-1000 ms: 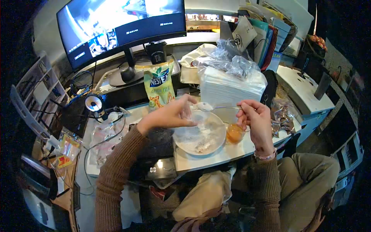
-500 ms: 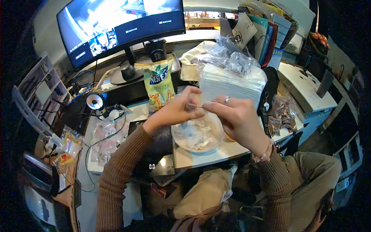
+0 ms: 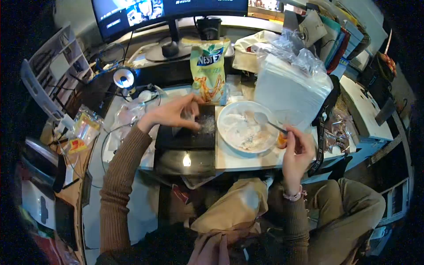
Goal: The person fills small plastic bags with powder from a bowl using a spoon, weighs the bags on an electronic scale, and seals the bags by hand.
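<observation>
My left hand (image 3: 174,114) is curled around a small clear plastic bag (image 3: 190,116), partly hidden by the fingers and blurred. It is over a black digital scale (image 3: 170,140), whose dark top has pale specks near the fingertips. In my right hand (image 3: 298,152) the handle of a spoon (image 3: 265,120) is pinched between thumb and fingers. The spoon's bowl is over a round white plate (image 3: 221,132) holding pale, brownish powder. Under the right hand's fingers, an orange thing (image 3: 282,141) shows only in part.
A yellow-green Nestea lemon tea pouch (image 3: 208,73) stands behind the scale. A stack of clear plastic bags (image 3: 289,90) lies behind the plate. To the left are a small lit lamp (image 3: 124,79), cables and loose plastic. A monitor (image 3: 176,11) is at the back.
My hands were together over the plate on a small clear thing; now they are apart. The left moved over the scale, and the right took hold of the spoon. The view shifted too.
</observation>
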Tool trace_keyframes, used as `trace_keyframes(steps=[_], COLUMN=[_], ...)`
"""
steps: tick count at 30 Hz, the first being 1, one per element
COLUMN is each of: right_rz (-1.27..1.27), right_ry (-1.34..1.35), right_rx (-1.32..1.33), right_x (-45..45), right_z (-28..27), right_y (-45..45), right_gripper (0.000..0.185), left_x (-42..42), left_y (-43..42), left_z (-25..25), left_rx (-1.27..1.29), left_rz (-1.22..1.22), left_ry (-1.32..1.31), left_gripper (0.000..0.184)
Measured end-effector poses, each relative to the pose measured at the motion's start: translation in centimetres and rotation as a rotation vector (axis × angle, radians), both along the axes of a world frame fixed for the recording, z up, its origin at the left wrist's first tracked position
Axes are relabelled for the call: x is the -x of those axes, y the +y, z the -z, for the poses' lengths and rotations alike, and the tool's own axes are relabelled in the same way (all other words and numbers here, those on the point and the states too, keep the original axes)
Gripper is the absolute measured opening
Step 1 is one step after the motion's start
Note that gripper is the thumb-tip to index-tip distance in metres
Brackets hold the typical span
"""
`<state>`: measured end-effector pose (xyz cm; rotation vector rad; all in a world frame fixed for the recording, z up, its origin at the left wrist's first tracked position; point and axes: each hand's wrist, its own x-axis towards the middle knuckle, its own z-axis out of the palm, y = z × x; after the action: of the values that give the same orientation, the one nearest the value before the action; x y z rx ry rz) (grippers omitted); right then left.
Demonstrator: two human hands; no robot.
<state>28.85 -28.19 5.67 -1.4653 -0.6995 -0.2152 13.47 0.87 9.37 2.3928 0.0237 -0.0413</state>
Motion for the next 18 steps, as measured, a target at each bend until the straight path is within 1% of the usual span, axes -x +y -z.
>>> trace_keyframes(steps=[3, 4, 5, 7, 8, 11, 15, 16, 18], right_rz=[0.002, 0.000, -0.002, 0.003, 0.020, 0.041, 0.074, 0.090, 0.100], right_ry=[0.076, 0.099, 0.120, 0.114, 0.106, 0.089, 0.079, 0.085, 0.098], right_rx=[-0.033, -0.058, -0.087, -0.079, -0.077, -0.061, -0.036, -0.022, 0.014], right_x=[0.4, 0.4, 0.4, 0.5, 0.6, 0.7, 0.9, 1.0, 1.2], right_z=[2.3, 2.8, 3.1, 3.2, 3.1, 3.1, 2.7, 2.6, 2.6], right_y=[0.3, 0.4, 0.5, 0.7, 0.7, 0.6, 0.4, 0.4, 0.6], right_gripper=[0.014, 0.014, 0.014, 0.014, 0.014, 0.015, 0.015, 0.015, 0.015], left_x=[0.1, 0.6, 0.9, 1.5, 1.7, 2.3, 2.5, 2.5, 2.6], left_y=[-1.1, -0.9, -0.5, 0.5, 1.4, 4.4, 7.0, 6.7, 5.4], left_z=[0.5, 0.6, 0.7, 0.8, 0.9, 1.8, 3.7, 3.4, 2.8], left_rx=[0.008, 0.019, 0.039, 0.077, 0.085, 0.371, 0.359, 0.367, 0.380], left_rz=[-0.149, -0.162, -0.179, -0.212, -0.222, -0.265, -0.323, -0.328, -0.301], left_ry=[-0.337, -0.332, -0.382, -0.488, -0.489, -0.576, -0.685, -0.686, -0.704], left_gripper=[0.063, 0.063, 0.062, 0.064, 0.064, 0.056, 0.059, 0.059, 0.053])
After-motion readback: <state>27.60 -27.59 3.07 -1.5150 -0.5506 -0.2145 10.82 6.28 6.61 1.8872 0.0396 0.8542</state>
